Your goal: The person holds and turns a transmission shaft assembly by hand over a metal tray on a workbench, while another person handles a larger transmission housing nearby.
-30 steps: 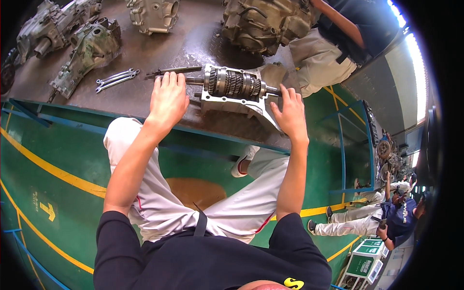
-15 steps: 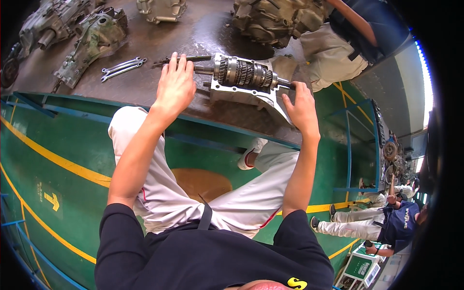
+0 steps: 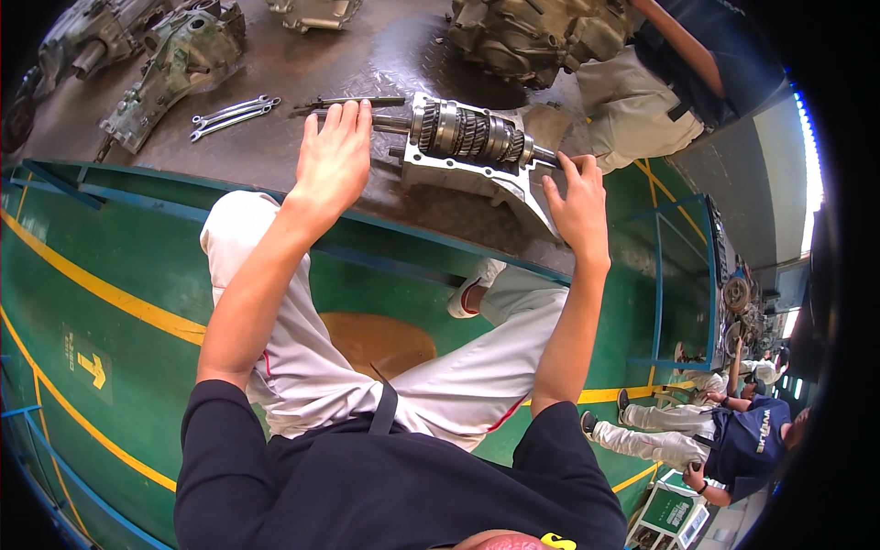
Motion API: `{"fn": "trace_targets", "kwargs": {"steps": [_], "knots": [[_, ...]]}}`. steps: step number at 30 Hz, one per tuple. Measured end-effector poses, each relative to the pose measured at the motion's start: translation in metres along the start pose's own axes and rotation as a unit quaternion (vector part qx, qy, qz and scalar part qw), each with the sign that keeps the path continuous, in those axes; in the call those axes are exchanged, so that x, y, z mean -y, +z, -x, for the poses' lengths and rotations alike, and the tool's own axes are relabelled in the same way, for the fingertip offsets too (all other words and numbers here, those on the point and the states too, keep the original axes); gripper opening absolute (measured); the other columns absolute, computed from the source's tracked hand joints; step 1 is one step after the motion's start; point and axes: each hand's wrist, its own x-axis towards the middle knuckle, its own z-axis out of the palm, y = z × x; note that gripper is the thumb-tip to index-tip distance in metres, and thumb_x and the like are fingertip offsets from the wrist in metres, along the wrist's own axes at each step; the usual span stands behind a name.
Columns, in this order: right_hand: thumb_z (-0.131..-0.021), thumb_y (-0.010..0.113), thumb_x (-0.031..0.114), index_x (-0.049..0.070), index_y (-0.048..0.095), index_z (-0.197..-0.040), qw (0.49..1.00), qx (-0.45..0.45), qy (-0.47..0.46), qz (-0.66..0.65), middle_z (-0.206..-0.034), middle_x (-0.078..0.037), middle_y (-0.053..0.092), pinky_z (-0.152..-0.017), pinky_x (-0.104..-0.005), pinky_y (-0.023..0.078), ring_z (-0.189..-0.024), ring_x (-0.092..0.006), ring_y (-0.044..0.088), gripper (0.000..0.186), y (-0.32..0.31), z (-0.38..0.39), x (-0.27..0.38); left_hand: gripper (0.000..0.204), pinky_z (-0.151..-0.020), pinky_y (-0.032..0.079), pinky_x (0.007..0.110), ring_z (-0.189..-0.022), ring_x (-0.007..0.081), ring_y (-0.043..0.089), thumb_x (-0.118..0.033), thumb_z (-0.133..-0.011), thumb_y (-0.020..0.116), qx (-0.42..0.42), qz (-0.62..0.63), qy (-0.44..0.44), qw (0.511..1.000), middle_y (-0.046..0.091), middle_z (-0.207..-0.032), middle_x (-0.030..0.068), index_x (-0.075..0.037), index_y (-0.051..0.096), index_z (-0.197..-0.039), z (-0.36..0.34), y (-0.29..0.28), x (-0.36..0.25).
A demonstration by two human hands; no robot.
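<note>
A steel gear shaft (image 3: 469, 134) carrying several gears lies across the open half of a grey metal gearbox housing (image 3: 463, 178) on the workbench. The fingers of my left hand (image 3: 335, 163) are closed over the bare left end of this shaft; their tips point away from me and my left thumb is hidden. At the opposite end, my right hand (image 3: 580, 206) has its fingers and thumb bent around the shaft's thin tip, beside the housing's flared right side. Just behind the left fingers lies a thin dark rod (image 3: 371, 100).
Several wrenches (image 3: 234, 117) lie left of my hands on the dark metal bench (image 3: 284, 69). Gearbox casings (image 3: 179, 69) stand at the far left, and a large transmission (image 3: 541, 41) at the back. A person in pale trousers (image 3: 632, 110) is close at right; others stand farther off.
The view has shifted slightly. Both hands keep their places at the two ends of the gear shaft, which shows no clear movement in the housing.
</note>
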Motion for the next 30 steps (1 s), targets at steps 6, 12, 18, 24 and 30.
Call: {"fn": "trace_targets", "kwargs": {"steps": [6,12,18,24,30], "knots": [[-0.089,0.066,0.019,-0.001,0.058,-0.123,0.999,-0.038,-0.029,-0.013,-0.129,-0.018,0.054,-0.102,-0.0411,0.041,-0.121,-0.0377,0.051,0.040,0.001,0.002,-0.004,0.048,-0.100,0.040,0.042,-0.119,0.0318,0.049,-0.006,-0.084,0.055,-0.013,0.080,-0.068,0.994,0.053,-0.123,0.0164,-0.003,0.053,-0.132,0.004,0.000,0.002],[-0.088,0.066,0.021,0.000,0.054,-0.122,0.998,-0.002,-0.001,-0.056,-0.114,-0.019,0.062,-0.096,-0.0448,0.043,-0.111,-0.0377,0.056,0.042,0.005,-0.002,-0.006,0.055,-0.110,0.035,0.048,-0.134,0.0364,0.041,-0.017,-0.089,0.060,0.013,0.091,-0.041,0.995,0.046,-0.142,0.0213,0.000,0.044,-0.139,0.000,0.013,0.004],[-0.089,0.066,0.024,-0.001,0.052,-0.133,1.000,0.012,-0.023,-0.012,-0.120,-0.017,0.054,-0.095,-0.0440,0.044,-0.112,-0.0353,0.052,0.053,0.004,-0.001,-0.005,0.071,-0.111,0.031,0.054,-0.138,0.0345,0.036,-0.025,-0.089,0.064,0.052,0.099,-0.045,0.993,0.042,-0.145,0.0199,0.000,0.033,-0.148,0.007,0.003,0.004],[-0.089,0.066,0.022,0.000,0.051,-0.137,0.999,0.024,0.001,0.028,-0.120,-0.017,0.052,-0.098,-0.0420,0.041,-0.113,-0.0352,0.051,0.054,0.001,-0.002,0.000,0.071,-0.103,0.035,0.051,-0.121,0.0315,0.045,-0.024,-0.086,0.067,-0.004,0.103,-0.034,0.994,0.050,-0.125,0.0155,-0.003,0.037,-0.147,-0.001,0.011,0.012],[-0.090,0.065,0.022,-0.001,0.054,-0.128,1.000,-0.010,-0.024,0.007,-0.132,-0.020,0.051,-0.102,-0.0403,0.041,-0.121,-0.0364,0.050,0.045,0.007,-0.003,-0.008,0.053,-0.105,0.034,0.052,-0.127,0.0323,0.042,-0.023,-0.086,0.066,0.052,0.106,-0.043,0.992,0.048,-0.126,0.0156,-0.006,0.051,-0.135,-0.012,0.013,0.020]]}}
